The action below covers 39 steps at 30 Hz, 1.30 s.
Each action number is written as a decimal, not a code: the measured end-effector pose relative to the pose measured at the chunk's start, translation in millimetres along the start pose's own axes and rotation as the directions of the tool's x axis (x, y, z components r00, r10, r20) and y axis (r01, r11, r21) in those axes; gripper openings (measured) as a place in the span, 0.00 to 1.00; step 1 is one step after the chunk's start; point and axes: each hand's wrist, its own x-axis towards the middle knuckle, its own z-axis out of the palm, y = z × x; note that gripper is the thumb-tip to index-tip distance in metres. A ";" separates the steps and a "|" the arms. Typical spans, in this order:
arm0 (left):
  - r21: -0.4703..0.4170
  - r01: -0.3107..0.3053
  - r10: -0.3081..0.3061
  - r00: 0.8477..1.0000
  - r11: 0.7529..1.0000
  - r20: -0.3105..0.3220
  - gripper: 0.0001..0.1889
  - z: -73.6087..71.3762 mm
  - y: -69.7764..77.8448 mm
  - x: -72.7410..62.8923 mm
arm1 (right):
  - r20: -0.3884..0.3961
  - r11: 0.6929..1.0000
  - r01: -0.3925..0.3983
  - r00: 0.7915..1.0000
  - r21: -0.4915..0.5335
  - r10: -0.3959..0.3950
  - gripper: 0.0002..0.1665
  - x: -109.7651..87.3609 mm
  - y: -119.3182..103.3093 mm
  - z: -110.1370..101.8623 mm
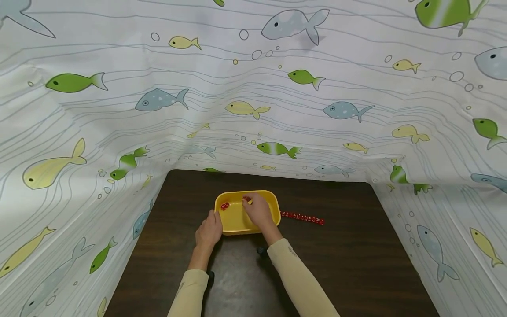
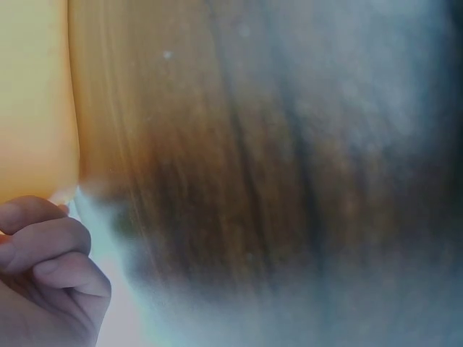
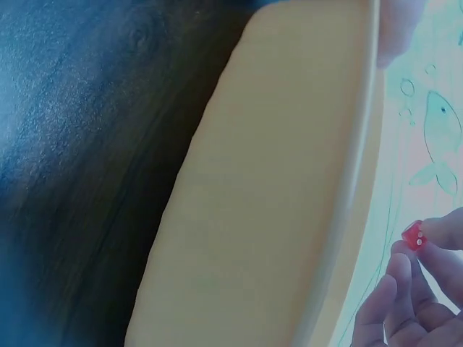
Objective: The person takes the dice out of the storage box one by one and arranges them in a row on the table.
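Note:
A yellow plastic tray (image 1: 233,223) with rounded corners sits on the dark table. My left hand (image 1: 208,229) holds it at its left side, and in the left wrist view the curled fingers (image 2: 51,242) lie at the tray's edge. Over the inside of the tray, my right hand (image 1: 259,211) pinches a small red die (image 3: 414,236) with white pips between thumb and fingertips. A few more red dice (image 1: 225,205) lie in the tray's far left corner. To the right of the tray runs a line of several red dice (image 1: 303,217), set end to end.
Dark wood-grain tabletop (image 1: 336,264) surrounds the tray. A white fish-printed cloth (image 1: 222,79) rises behind the table and along both sides. Dark wrist bands (image 1: 261,252) show under the light sleeves (image 1: 299,277).

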 end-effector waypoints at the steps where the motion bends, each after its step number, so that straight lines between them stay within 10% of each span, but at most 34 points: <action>1: 0.000 0.003 -0.003 1.000 1.000 0.003 0.25 0.1 -0.1 -0.1 | -0.011 1.000 -0.006 1.000 0.009 0.006 0.17 -0.7 1.8 -2.0; 39: 0.050 -0.001 0.000 1.000 0.999 0.005 0.27 -3.5 4.8 -2.5 | -0.179 0.986 -0.064 0.980 0.155 0.092 0.14 -5.1 48.5 -50.5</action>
